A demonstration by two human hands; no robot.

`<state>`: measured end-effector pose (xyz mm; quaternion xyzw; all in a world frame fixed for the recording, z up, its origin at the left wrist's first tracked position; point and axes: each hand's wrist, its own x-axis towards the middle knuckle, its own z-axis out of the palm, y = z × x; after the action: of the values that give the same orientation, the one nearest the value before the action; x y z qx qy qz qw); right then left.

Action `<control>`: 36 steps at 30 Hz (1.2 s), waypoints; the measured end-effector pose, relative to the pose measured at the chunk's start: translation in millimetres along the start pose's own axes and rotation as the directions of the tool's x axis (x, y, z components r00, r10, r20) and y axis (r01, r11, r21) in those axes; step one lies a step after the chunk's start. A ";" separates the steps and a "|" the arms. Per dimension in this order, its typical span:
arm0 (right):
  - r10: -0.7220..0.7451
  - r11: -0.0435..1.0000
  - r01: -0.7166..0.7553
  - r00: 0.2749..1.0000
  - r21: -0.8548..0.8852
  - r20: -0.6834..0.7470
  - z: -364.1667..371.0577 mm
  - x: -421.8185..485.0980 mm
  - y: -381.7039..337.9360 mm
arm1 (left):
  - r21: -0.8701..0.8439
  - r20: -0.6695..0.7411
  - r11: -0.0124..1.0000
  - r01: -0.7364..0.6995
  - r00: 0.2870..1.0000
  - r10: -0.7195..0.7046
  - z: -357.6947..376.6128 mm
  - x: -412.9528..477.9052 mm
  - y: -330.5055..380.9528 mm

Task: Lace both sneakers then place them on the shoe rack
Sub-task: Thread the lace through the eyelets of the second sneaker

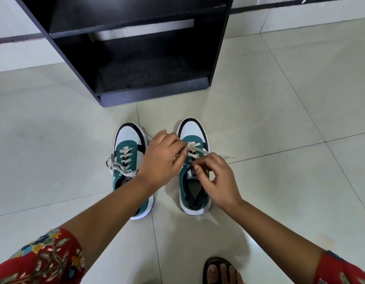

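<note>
Pale floor tiles (259, 99) fill the room, and a black shoe rack (136, 58) stands at the far side with its shelves bare. Two green and white sneakers sit side by side on the floor, toes pointing at the rack.

The left sneaker (129, 158) looks laced up already, with its loose ends bunched at one side. The right sneaker (195, 167) is only part done. Its long side runs from the person straight toward the rack, so the holes climb back toward the body.

Both hands are over the right sneaker. The left hand (163, 160) reaches across and pinches the lace (196, 149) near the toe end. The right hand (216, 181) curls just above the tongue, and its fingertips (197, 168) seem to nip the lace too, but it is hard to be sure. One lace tip (228, 156) lies on the floor to the right.

The next holes are closer to the right hand, I think, so that hand is best placed to thread.
</note>
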<state>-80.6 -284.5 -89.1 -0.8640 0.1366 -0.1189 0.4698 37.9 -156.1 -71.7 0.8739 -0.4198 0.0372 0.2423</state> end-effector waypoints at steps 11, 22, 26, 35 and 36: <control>0.084 0.990 -0.086 0.996 -0.116 -0.026 15.7 0.1 1.3 | 0.054 0.130 0.998 -0.037 0.991 0.030 -9.8 2.8 10.1; 0.411 0.729 -0.308 0.911 0.611 -0.031 -15.4 19.4 -22.0 | 0.126 -0.047 0.975 0.183 0.983 -0.179 -18.7 -9.9 -10.4; 0.399 0.703 -0.346 0.915 0.621 0.058 -30.3 29.6 -28.0 | -0.372 0.042 0.856 0.359 0.928 -0.371 -23.0 -12.1 -9.5; 0.298 0.948 -0.264 0.932 0.179 -0.204 -75.9 46.4 -23.3 | -0.499 -0.005 0.671 0.549 0.772 -0.635 -28.6 -13.6 -12.4; 0.275 0.953 -0.290 0.950 -0.089 -0.150 -76.7 45.1 -16.1 | -0.456 0.000 0.675 0.579 0.759 -0.651 -29.3 -13.9 -12.6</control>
<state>-62.0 -351.5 -31.4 -0.8500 0.2970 -0.1014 0.4230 42.5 -126.2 -54.5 0.8819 -0.0762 -0.0689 0.4601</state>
